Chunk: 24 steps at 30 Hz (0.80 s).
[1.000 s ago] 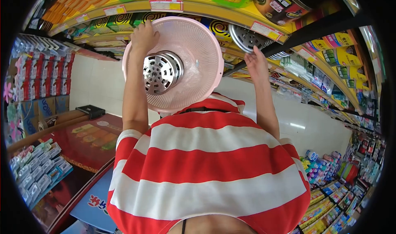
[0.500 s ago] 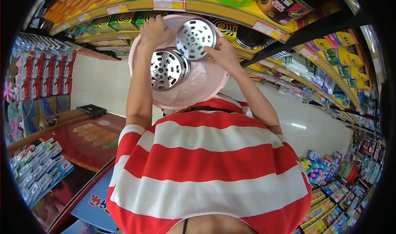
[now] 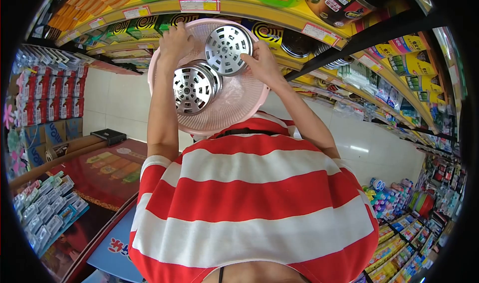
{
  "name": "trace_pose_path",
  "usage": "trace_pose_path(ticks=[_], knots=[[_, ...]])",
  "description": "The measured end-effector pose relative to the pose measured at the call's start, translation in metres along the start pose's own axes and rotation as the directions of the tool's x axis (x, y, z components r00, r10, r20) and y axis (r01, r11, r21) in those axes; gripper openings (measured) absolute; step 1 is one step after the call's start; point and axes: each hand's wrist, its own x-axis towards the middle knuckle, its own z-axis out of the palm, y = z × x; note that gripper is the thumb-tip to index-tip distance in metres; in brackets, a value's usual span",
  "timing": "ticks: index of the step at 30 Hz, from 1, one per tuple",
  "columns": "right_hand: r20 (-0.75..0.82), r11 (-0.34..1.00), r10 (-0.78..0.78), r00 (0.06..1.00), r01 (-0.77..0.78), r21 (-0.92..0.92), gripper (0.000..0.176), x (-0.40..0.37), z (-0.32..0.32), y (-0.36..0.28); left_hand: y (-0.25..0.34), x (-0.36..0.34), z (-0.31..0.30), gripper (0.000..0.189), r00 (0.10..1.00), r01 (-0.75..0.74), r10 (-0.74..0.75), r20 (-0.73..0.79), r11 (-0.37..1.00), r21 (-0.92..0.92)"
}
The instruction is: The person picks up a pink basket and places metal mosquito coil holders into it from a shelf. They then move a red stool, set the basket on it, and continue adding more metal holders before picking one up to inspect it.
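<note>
While left hand (image 3: 177, 41) grips basket (image 3: 244, 99) | right hand (image 3: 263, 64) grips disc (image 3: 228, 50), now off shelf (image 3: 287, 60)

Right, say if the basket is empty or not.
Not empty: metal discs lie in the basket; the right hand holds another disc over it.

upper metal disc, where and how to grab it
Pinch the slotted disc by its rim from the right, as the right hand does, I'd say: it looks round and flat, and the other discs in the pink basket crowd its lower left.
</note>
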Motion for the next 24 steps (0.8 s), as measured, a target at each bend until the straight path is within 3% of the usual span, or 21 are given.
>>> trace_pose_path(ticks=[1,4,7,15,22,24], knots=[[-0.041,0.992,-0.086,0.995,0.082,-0.092,0.031,0.0,-0.002,-0.002,0.0,0.001,0.001,0.046,1.0,-0.002,0.002,0.003,1.0,-0.001],[-0.044,0.984,-0.058,0.997,0.05,-0.169,0.03,0.002,-0.007,-0.003,0.0,0.002,0.002,0.048,1.0,-0.015,0.015,0.0,1.0,0.005],[-0.018,0.929,-0.046,0.999,0.036,-0.368,0.031,0.006,-0.008,-0.014,0.005,0.003,-0.001,0.05,1.0,-0.014,0.014,0.006,1.0,0.009],[0.013,0.91,-0.147,0.989,0.14,-0.39,0.029,0.017,-0.004,-0.014,0.009,-0.001,-0.002,0.053,0.999,-0.024,0.024,0.034,1.0,-0.004],[0.017,0.872,-0.129,0.992,0.121,-0.475,0.035,0.008,0.0,-0.002,0.01,-0.004,-0.004,0.053,0.999,-0.024,0.025,0.047,1.0,-0.01],[0.006,0.875,-0.203,0.979,0.185,-0.447,0.039,0.006,0.004,0.001,0.011,-0.004,-0.004,0.053,0.998,-0.006,0.006,0.059,1.0,-0.001]])
